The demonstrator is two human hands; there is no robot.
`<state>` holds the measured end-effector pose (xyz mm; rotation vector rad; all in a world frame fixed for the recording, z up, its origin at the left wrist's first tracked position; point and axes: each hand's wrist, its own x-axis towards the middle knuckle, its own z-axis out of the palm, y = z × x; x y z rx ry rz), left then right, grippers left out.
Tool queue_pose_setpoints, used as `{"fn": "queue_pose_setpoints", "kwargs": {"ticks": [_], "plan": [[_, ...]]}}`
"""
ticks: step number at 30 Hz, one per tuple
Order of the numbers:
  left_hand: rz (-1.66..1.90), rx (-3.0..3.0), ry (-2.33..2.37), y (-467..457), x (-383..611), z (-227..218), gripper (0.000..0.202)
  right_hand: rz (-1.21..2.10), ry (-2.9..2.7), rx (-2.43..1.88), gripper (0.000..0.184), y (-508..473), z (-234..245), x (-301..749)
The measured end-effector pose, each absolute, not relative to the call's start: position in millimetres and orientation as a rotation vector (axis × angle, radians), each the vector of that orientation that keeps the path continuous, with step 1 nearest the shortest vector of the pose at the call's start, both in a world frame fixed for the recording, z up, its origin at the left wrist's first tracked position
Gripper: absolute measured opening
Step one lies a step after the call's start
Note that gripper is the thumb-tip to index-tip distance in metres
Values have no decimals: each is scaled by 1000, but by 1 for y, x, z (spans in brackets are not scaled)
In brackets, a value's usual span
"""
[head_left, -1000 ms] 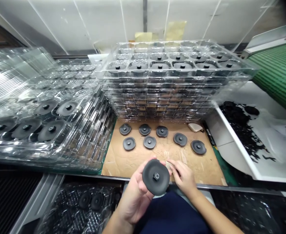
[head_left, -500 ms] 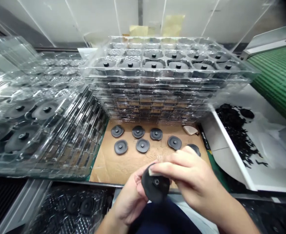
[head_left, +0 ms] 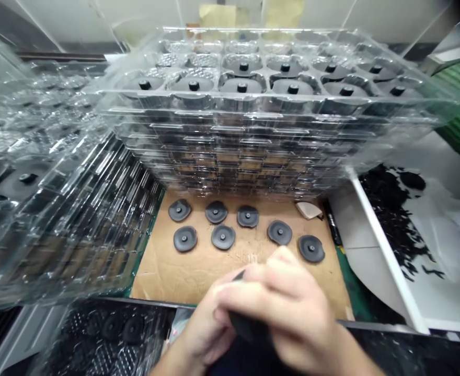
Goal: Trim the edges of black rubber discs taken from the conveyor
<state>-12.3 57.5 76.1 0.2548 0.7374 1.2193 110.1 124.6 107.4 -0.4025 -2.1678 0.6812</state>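
A black rubber disc [head_left: 248, 326] is held low over the near edge of the cardboard [head_left: 163, 282], in my left hand [head_left: 206, 329], whose fingers are closed round its edge. My right hand [head_left: 292, 308] lies over the disc with curled fingers and covers most of it. The small pale pad that showed under its fingertips half a second ago is hidden now. Beyond my hands, several dark discs with a small central stud, such as this one [head_left: 222, 237], lie in two loose rows. The nearest is a disc [head_left: 311, 248] to the right.
A tall stack of clear plastic trays [head_left: 238, 117] holding discs stands behind the cardboard. More clear trays [head_left: 96, 177] rise at the left. At right are a pale wedge-shaped piece [head_left: 308, 210], a black pen [head_left: 334, 227] and a white bin [head_left: 387, 250] with black scraps [head_left: 390, 209].
My right hand has swung over the disc, hiding its face, stud and the pale pad. The disc has tilted. My view has shifted downward and closer, uncovering the rightmost disc.
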Motion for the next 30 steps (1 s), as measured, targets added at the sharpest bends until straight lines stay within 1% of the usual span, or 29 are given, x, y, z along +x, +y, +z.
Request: {"fn": "queue_pose_setpoints", "kwargs": {"ticks": [2, 5, 7, 9, 11, 13, 16, 17, 19, 20, 22, 24, 26, 28, 30], "plan": [[1270, 199, 668, 56, -13, 70, 53, 836, -2176, -654, 28, 134, 94, 125], [1329, 70, 623, 51, -19, 59, 55, 922, -2046, -1016, 22, 136, 57, 147], [1355, 34, 647, 49, -24, 53, 58, 993, -2034, -1109, 20, 125, 25, 154], [1375, 26, 653, 48, -28, 50, 59, 1048, -2079, -1114, 22, 112, -3, 154], [1384, 25, 647, 49, -31, 48, 59, 1066, -2099, -1110, 24, 104, -14, 150], [1375, 26, 648, 50, -32, 48, 56, 1058, -2082, -1144, 21, 104, -4, 143], [1392, 27, 700, 50, -32, 49, 46, 950, -1994, -1179, 22, 108, 42, 127], [1407, 33, 718, 49, -33, 49, 45, 870, -1980, -1126, 24, 107, 60, 120], [1422, 63, 736, 46, -34, 50, 48, 729, -2067, -870, 27, 103, 88, 105], [1430, 80, 748, 44, -36, 50, 51, 723, -2108, -766, 27, 100, 97, 97], [1457, 100, 808, 40, -39, 49, 56, 839, -2210, -639, 25, 95, 105, 86], [1494, 99, 881, 37, -42, 50, 60, 961, -2273, -623, 22, 92, 106, 77], [1483, 112, 884, 34, -42, 53, 64, 879, -2253, -655, 22, 92, 105, 70], [1445, 135, 841, 32, -42, 55, 62, 744, -2178, -660, 25, 90, 104, 66], [1440, 152, 826, 30, -43, 56, 60, 774, -2190, -601, 29, 86, 103, 69]]}}
